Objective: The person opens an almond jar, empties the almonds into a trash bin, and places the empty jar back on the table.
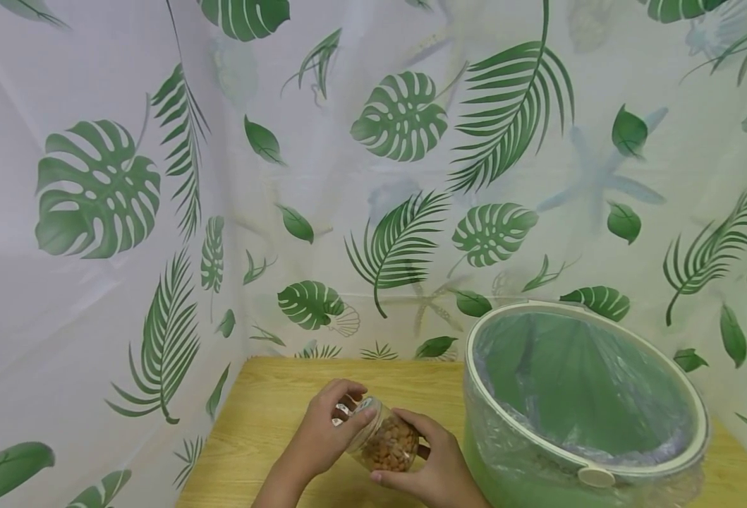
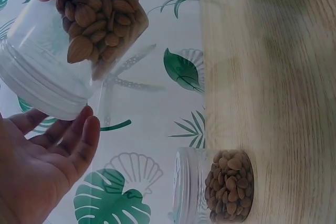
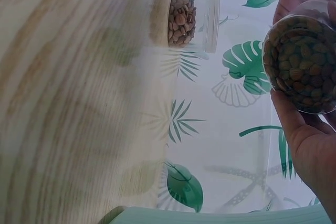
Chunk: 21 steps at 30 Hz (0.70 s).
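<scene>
A clear plastic jar of almonds (image 1: 393, 443) is held tilted over the table, its almonds gathered toward the base. My right hand (image 1: 439, 462) grips it around the base end, thumb on the near side and fingers on the far side. My left hand (image 1: 325, 427) is at the ridged rim end, its thumb overlapping the rim in the head view. In the left wrist view its loosely bent fingers (image 2: 79, 142) stand right at the rim, with a gap between palm and jar. Another almond jar (image 2: 228, 187) stands upright on the table, mostly hidden by my left hand in the head view.
A large green bin (image 1: 487, 451) with a clear plastic liner stands at the right, close to my right hand. The wood-grain table (image 1: 252, 416) meets a leaf-printed sheet (image 1: 322, 176) at the back and left.
</scene>
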{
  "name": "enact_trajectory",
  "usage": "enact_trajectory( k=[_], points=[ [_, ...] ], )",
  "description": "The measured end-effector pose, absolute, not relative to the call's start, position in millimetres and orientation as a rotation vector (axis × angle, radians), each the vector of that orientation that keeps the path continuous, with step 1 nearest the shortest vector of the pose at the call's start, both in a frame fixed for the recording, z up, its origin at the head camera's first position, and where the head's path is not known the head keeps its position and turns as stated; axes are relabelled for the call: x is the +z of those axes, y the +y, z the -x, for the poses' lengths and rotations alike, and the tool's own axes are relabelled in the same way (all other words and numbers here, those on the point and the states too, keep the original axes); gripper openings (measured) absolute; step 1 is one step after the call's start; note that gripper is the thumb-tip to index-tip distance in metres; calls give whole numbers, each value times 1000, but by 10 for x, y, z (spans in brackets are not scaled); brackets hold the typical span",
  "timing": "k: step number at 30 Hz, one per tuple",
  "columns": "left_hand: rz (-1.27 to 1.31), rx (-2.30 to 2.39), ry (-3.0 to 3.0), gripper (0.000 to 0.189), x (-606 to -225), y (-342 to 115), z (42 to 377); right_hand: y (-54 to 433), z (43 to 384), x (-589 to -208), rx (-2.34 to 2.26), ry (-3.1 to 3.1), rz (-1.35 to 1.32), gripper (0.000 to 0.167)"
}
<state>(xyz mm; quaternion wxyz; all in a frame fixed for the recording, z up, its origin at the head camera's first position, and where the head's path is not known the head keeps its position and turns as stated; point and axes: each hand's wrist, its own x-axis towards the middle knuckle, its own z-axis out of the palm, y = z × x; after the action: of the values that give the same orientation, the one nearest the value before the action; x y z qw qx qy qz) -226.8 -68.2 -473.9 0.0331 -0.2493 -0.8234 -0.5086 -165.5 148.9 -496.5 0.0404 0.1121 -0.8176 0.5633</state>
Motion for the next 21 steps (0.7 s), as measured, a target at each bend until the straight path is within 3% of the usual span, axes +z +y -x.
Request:
enact_trajectory(
  k=[3,10,21],
  points=[
    [839,-1623,-2462,32,-4728,-707,2258,1489,1656,-4972,1739,-2495,-344,84],
    [1037,-1659,-2420,61,-4695,-760,2247,1487,1657,-4982,1767,-2481,-335,83],
    [1033,-1618,-2442,53,-4716,-765,2270,1481,1659,-4973,1787,-2488,-339,83]
  ],
)
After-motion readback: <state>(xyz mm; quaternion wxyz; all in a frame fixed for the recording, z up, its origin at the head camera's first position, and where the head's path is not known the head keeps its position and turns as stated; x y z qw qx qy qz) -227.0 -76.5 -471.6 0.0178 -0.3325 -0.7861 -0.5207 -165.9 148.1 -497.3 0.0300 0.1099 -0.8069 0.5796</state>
